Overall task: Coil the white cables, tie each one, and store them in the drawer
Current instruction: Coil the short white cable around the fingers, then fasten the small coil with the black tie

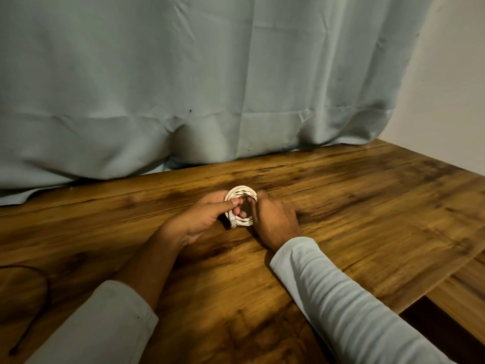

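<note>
Plainly at the tying step, with storing not yet begun. Pinches the left side of the white cable coil [241,192] between the thumb and curled fingers of the left hand [202,215], fingertips reaching into the ring's open centre, a plug end hanging just under the thumb. Grips the right rim of the same coil with the right hand [274,222], fingers bent down over the strands; cannot tell whether a loose tail or a tie lies beneath them. Holds the coil tilted up near the middle of the wooden table [367,206], in front of the pale curtain [183,88]; cannot tell whether its lower edge touches the wood. Looks fully wound, several turns lying side by side, some crossing at the far arc, so probably being wrapped or cinched with its own end. Calls next for a firm left-hand pinch to stop the turns springing apart, while threading the free end round the bundle with the right and pulling it snug. Then needs carrying to the drawer: possibly the dark opening [433,321] below the table edge at lower right, though cannot say for sure. Shows no other white cable; only a dark cord [48,285] at the left edge, well apart from both hands.
</note>
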Tool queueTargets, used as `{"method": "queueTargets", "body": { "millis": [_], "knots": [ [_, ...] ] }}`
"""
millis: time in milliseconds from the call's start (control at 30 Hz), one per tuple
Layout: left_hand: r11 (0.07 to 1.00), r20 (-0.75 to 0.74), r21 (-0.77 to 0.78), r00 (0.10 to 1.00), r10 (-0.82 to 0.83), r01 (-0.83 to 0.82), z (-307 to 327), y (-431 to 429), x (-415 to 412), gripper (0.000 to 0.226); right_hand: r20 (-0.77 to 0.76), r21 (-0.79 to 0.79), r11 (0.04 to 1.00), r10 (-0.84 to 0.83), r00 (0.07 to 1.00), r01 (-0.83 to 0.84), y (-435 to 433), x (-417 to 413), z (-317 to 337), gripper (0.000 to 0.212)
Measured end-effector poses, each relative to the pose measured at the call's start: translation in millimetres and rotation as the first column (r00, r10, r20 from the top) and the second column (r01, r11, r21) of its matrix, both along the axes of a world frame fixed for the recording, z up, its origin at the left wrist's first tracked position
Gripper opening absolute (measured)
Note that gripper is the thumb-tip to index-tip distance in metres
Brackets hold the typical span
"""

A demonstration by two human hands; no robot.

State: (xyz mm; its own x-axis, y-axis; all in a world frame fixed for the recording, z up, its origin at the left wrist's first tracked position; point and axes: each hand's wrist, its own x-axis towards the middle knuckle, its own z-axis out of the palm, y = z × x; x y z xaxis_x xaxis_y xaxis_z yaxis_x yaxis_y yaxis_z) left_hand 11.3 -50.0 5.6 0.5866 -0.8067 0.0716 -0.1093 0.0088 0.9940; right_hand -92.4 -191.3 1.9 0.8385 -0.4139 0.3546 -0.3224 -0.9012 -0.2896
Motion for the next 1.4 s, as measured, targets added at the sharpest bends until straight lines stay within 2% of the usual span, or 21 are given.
{"method": "queueTargets", "body": {
  "millis": [100, 133, 200, 267, 367, 500, 633, 700, 767, 867, 1100, 1267, 1333, 1400],
  "knots": [
    [0.994, -0.197, -0.093, 0.977, -0.078, 0.061, 3, 14, -2, 0.045, 0.033, 0.034, 0.998, 0.056, 0.998, -0.057, 9, -3, 3, 0.035],
    [0.989, -0.25, -0.126, 0.963, -0.106, 0.076, 3, 18, -2, 0.046, 0.044, 0.045, 0.996, 0.08, 0.996, -0.082, 11, -2, 3, 0.036],
    [0.98, -0.315, -0.181, 0.939, -0.139, 0.084, 4, 26, -3, 0.028, 0.066, 0.073, 0.988, 0.13, 0.989, -0.134, 16, 0, 5, 0.037],
    [0.98, -0.331, -0.187, 0.935, -0.128, 0.067, 8, 37, -7, 0.017, 0.075, 0.124, 0.972, 0.193, 0.978, -0.201, 21, 2, 7, 0.038],
    [0.982, -0.35, -0.186, 0.935, -0.049, -0.018, 14, 55, -13, 0.028, 0.066, 0.203, 0.929, 0.304, 0.95, -0.311, 32, 4, 12, 0.038],
    [0.97, -0.326, -0.197, 0.943, 0.071, -0.141, 16, 89, -13, 0.026, 0.088, 0.298, 0.849, 0.431, 0.898, -0.437, 57, 11, 23, 0.038],
    [0.939, -0.25, -0.152, 0.931, 0.265, -0.308, 19, 135, -11, 0.027, 0.088, 0.356, 0.774, 0.53, 0.843, -0.524, 88, 20, 31, 0.054],
    [0.9, -0.225, -0.16, 0.903, 0.367, -0.406, 22, 162, -13, 0.027, 0.076, 0.361, 0.746, 0.574, 0.815, -0.559, 104, 26, 32, 0.057],
    [0.837, -0.206, -0.173, 0.851, 0.484, -0.518, 25, 189, -16, 0.03, 0.058, 0.352, 0.727, 0.612, 0.789, -0.59, 122, 32, 32, 0.047],
    [0.699, -0.204, -0.197, 0.726, 0.656, -0.687, 29, 225, -17, 0.031, 0.049, 0.338, 0.689, 0.667, 0.743, -0.641, 149, 39, 32, 0.03],
    [0.433, -0.199, -0.299, 0.5, 0.843, -0.85, 21, 294, -22, 0.034, -0.032, 0.319, 0.606, 0.775, 0.631, -0.729, 215, 47, 30, 0.026],
    [0.32, -0.206, -0.297, 0.387, 0.899, -0.9, 6, 316, -24, 0.035, -0.09, 0.209, 0.556, 0.83, 0.551, -0.804, 254, 53, 28, 0.024],
    [0.311, -0.218, -0.281, 0.376, 0.901, -0.908, 1, 320, -23, 0.035, -0.135, 0.131, 0.549, 0.834, 0.534, -0.825, 264, 57, 24, 0.024],
    [0.311, -0.217, -0.269, 0.372, 0.903, -0.912, -3, 321, -20, 0.035, -0.168, 0.089, 0.576, 0.813, 0.558, -0.813, 267, 62, 20, 0.02]
  ]
}}
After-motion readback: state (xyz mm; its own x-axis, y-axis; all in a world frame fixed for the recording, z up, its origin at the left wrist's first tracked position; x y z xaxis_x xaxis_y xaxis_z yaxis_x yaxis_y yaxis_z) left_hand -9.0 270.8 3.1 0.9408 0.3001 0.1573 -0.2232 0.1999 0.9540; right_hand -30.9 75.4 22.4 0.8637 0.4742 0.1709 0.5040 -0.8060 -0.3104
